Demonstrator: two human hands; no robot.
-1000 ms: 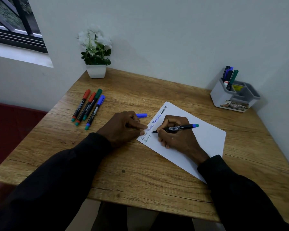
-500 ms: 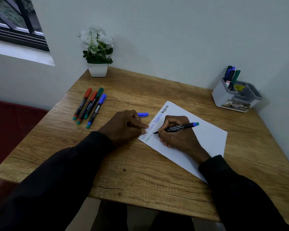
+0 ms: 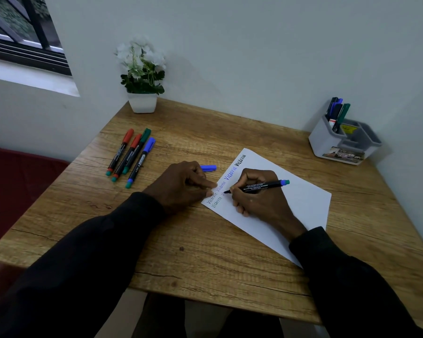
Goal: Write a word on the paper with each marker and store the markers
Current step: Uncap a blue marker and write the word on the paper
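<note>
Markers (image 3: 128, 154), four capped, lie side by side on the table's (image 3: 205, 252) left. Next, the left hand (image 3: 181, 184) presses fingertips on the paper's (image 3: 303, 206) edge, gripping nothing, with a blue cap (image 3: 208, 168) just beyond. The right hand (image 3: 257, 201) pinches an uncapped marker (image 3: 261, 186), tip on the sheet beside written words; stored markers (image 3: 337, 113) stand in the holder (image 3: 327, 145) far right.

Your wooden bench (image 3: 205, 259) sits in a dim white-walled corner; a window (image 3: 22, 40) lies far beyond your left hand (image 3: 181, 185).
</note>
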